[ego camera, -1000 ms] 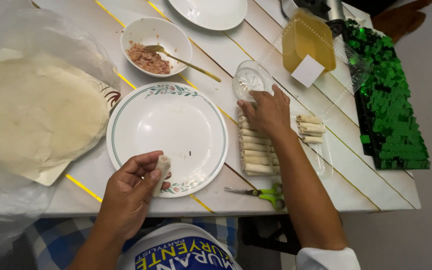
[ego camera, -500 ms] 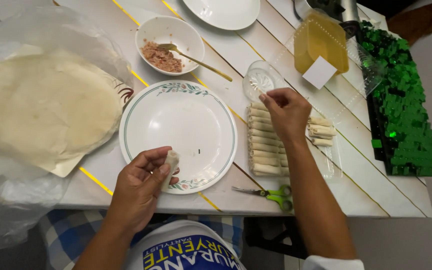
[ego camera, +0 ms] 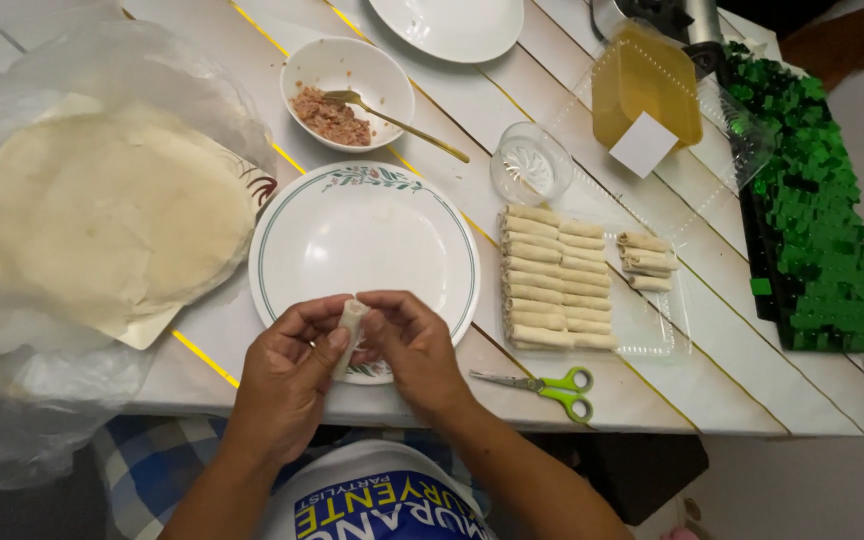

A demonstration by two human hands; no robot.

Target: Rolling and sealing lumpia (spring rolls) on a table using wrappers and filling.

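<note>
The right hand [ego camera: 414, 345] had been brought back from the tray [ego camera: 652, 320]; the roll [ego camera: 350, 330] was now pinched by both it and the left hand [ego camera: 292, 375] over the plate [ego camera: 282, 250].

The right hand [ego camera: 414, 345] is leaving the tray [ego camera: 652, 325] of finished rolls and is joining the left hand [ego camera: 292, 365] at the near rim of the plate [ego camera: 372, 235]. Both hands are now pinching the roll [ego camera: 351, 328], formerly gripped by the left alone.

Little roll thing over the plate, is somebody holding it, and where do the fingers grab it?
Yes. Both hands hold the small roll: the left hand pinches its left side, the right hand its right side, fingertips along its length.
</note>
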